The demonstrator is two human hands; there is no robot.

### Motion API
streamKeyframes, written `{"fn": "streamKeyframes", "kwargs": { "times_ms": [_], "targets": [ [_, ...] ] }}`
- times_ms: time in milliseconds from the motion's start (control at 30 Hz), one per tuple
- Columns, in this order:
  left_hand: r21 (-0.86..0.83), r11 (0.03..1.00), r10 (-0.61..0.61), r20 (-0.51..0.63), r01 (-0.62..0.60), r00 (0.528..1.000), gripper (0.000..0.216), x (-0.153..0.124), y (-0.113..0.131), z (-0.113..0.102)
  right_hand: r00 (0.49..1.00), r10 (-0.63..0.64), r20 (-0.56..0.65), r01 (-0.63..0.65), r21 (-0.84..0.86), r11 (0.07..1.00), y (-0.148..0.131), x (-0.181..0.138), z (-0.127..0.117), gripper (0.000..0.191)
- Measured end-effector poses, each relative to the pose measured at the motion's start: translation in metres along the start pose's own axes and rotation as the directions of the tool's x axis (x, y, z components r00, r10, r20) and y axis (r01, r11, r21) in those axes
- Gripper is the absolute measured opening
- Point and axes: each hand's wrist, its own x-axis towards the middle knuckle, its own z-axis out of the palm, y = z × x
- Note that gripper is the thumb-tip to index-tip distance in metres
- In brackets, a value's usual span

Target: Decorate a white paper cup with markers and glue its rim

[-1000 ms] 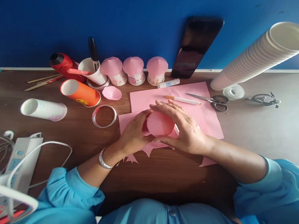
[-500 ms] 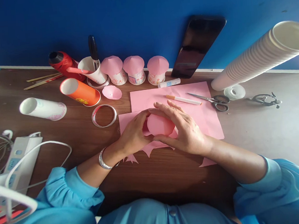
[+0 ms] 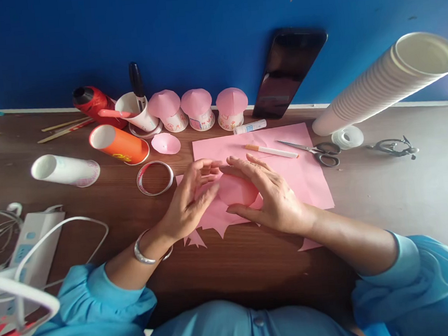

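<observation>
A round pink paper cone (image 3: 237,189) sits between my two hands over pink paper sheets (image 3: 287,175) on the brown table. My right hand (image 3: 268,195) curves around the cone, thumb below it and fingers over its top. Just left of the cone, my left hand (image 3: 189,200) is lifted, its fingers stretched and apart, fingertips near the cone's upper left edge and holding nothing. Jagged pink offcuts (image 3: 209,227) lie under my wrists. A silver bangle (image 3: 147,253) circles my left wrist.
Along the blue wall stand three pink-capped cups (image 3: 197,107), a pen cup (image 3: 138,110), a red bottle (image 3: 90,101) and a leaning phone (image 3: 286,71). An orange cup (image 3: 118,143), white cup (image 3: 63,169), tape ring (image 3: 155,177), small pink cone (image 3: 166,143), scissors (image 3: 317,152), pencil (image 3: 270,151), glue stick (image 3: 248,127), cup stack (image 3: 385,83), power strip (image 3: 30,242).
My left hand has let go of the pink cone, drawn back to the left and opened its fingers. My right hand keeps its hold on the cone.
</observation>
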Motion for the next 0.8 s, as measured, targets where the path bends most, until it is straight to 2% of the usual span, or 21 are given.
{"fn": "streamKeyframes", "kwargs": {
  "times_ms": [33,100,267,500,800],
  "targets": [
    [0.031,0.999,-0.032,-0.06,0.034,0.998,0.027,0.002,0.0,0.003,1.0,0.004,-0.002,-0.004,-0.003,1.0,0.0,0.0,0.0,0.098],
    [0.103,0.992,-0.066,-0.104,0.077,0.992,0.031,0.005,0.0,0.01,1.0,0.014,-0.004,-0.014,-0.007,1.0,0.0,-0.001,0.001,0.096],
    [0.112,0.987,-0.111,-0.045,0.115,0.993,0.048,0.01,0.001,0.02,1.0,0.017,-0.007,-0.017,-0.004,1.0,0.001,-0.002,0.002,0.095],
    [0.025,0.988,-0.148,-0.052,0.15,0.988,0.049,0.008,0.004,0.021,1.0,0.021,-0.005,-0.021,-0.014,1.0,0.001,-0.001,0.002,0.093],
    [0.015,0.985,-0.17,-0.083,0.172,0.982,0.053,0.01,0.007,0.021,0.998,0.055,0.009,-0.056,0.023,0.998,-0.002,0.0,0.001,0.09]
  ]
}}
